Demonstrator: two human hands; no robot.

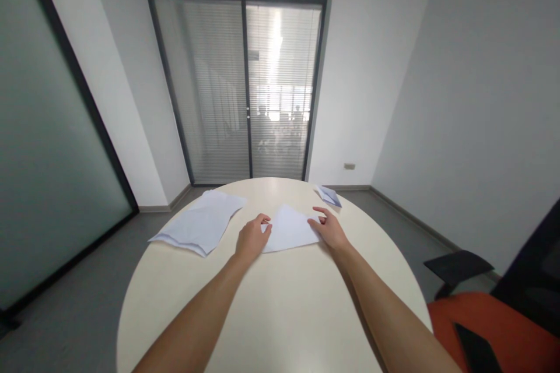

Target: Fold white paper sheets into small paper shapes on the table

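Note:
A white piece of paper (291, 230) with a pointed top, seemingly folded, lies on the round cream table (280, 309) between my hands. My left hand (252, 239) is at its left corner, fingers curled and thumb against the edge, closed on the paper. At the right corner is my right hand (331, 232), its index finger stretched out and its thumb touching the paper, fingers apart. Left of my left hand lies a stack of white paper sheets (203, 221). Beyond my right hand, a small folded paper (329, 196) rests near the table's far edge.
An orange office chair (490, 326) with black armrests stands to the right of the table. Past the far edge are a glass door with blinds (245, 93) and a white wall (367, 70). A frosted glass panel (52, 145) stands on the left.

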